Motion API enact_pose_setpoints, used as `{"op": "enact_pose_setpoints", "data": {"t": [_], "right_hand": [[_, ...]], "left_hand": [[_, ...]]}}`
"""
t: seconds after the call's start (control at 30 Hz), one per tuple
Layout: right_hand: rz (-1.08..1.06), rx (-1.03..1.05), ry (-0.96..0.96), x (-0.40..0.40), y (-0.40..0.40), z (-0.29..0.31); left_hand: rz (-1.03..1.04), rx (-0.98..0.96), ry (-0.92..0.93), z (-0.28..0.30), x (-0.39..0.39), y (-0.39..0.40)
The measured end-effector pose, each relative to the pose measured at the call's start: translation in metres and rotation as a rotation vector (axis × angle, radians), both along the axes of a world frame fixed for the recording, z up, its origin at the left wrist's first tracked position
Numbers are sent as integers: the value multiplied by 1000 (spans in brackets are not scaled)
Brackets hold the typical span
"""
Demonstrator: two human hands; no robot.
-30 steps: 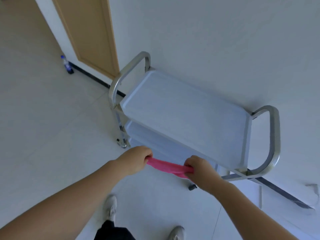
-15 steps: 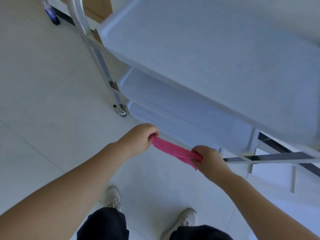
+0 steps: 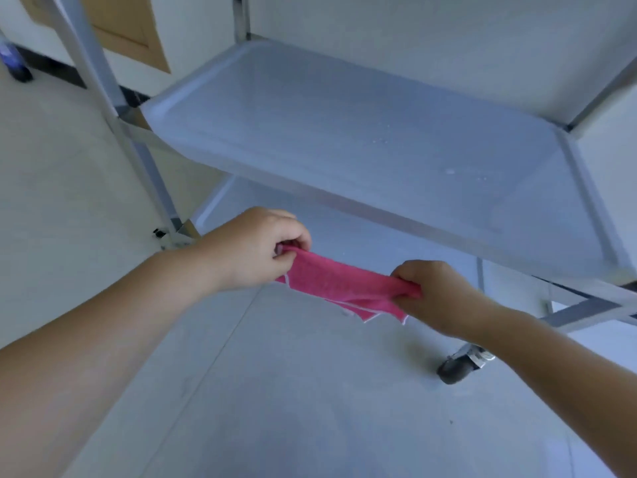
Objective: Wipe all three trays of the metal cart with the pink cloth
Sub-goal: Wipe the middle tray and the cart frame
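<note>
The pink cloth (image 3: 339,282) is stretched between both hands in front of the metal cart. My left hand (image 3: 253,250) pinches its left end and my right hand (image 3: 437,294) grips its right end. Behind the hands, a grey tray (image 3: 362,132) of the cart fills the upper view, with a few small water drops on it. Below it shows part of the lowest tray (image 3: 362,232), just behind the cloth. The top tray is out of view.
The cart's metal upright (image 3: 113,108) rises at the left, and a dark caster wheel (image 3: 456,369) stands on the pale floor at the right. A wooden door (image 3: 124,25) and a blurred bottle (image 3: 13,60) are at the top left.
The view has dropped low and moved closer to the cart, from above the top tray to the level of the lower trays. Both hands keep hold of the cloth, which now hangs wider.
</note>
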State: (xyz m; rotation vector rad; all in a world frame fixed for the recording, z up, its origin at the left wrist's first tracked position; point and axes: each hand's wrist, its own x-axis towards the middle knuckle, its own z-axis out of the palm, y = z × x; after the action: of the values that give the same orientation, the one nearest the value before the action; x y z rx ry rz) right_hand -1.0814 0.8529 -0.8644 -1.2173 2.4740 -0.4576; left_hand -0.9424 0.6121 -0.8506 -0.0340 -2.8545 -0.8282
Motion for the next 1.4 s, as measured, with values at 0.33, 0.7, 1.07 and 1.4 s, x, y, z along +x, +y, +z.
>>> {"op": "enact_pose_setpoints", "data": {"t": [0.33,0.7,1.07,1.4], "right_hand": [[-393,-92,243,-53,87,154],[-367,375,386,-62,133,93],[78,86,352,-83,81,57],[98,247,298,-92,90,45]], "left_hand": [[-208,-13,355,110,-125,53],[-220,-84,93,45,-170,120],[-76,-101,286,20,-147,87],[-88,-91,234,7,-141,67]]}}
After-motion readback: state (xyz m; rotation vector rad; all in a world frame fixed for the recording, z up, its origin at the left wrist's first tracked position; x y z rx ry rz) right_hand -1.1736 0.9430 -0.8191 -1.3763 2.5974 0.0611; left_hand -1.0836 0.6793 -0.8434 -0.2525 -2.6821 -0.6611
